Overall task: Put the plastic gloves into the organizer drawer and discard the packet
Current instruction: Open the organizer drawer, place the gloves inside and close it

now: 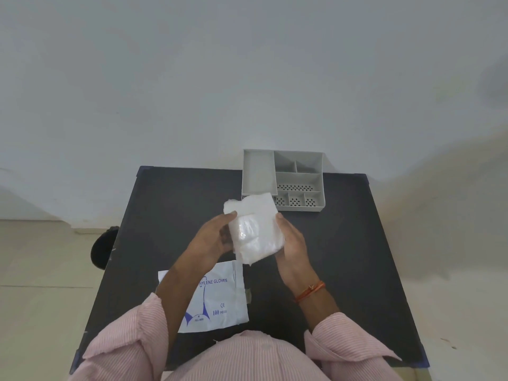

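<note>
Gloves are out of the packet, so we've got the whole folded stack of plastic gloves (255, 229) up in the air between both hands, a bit above the middle of the black table (343, 243). Our left hand (211, 240) grips the stack from the 9 o'clock side, thumb pressed on top near the upper left corner, fingers tucked underneath. Our right hand (292, 242) cups it from the 3 o'clock side, thumb tip on the right edge, the rest of the fingers hidden behind the plastic. So both hands are closed on the stack, not just resting on it.

The empty-looking packet (220, 298) lies flat on the table at about 7 o'clock from the gloves, white with blue print reading "GLOVES" and "100", partly covered by our left forearm. Can't tell from this angle if anything is left inside it.

The grey organizer (299, 178) sits at 12 o'clock, against the far edge of the table by the wall. Its drawer (258, 171) is on the left side, looks pulled out, and the top corner of the glove stack overlaps its front edge in our view.

There's an orange thread (310, 291) round our right wrist and pink striped sleeves (132, 342) on both arms.
</note>
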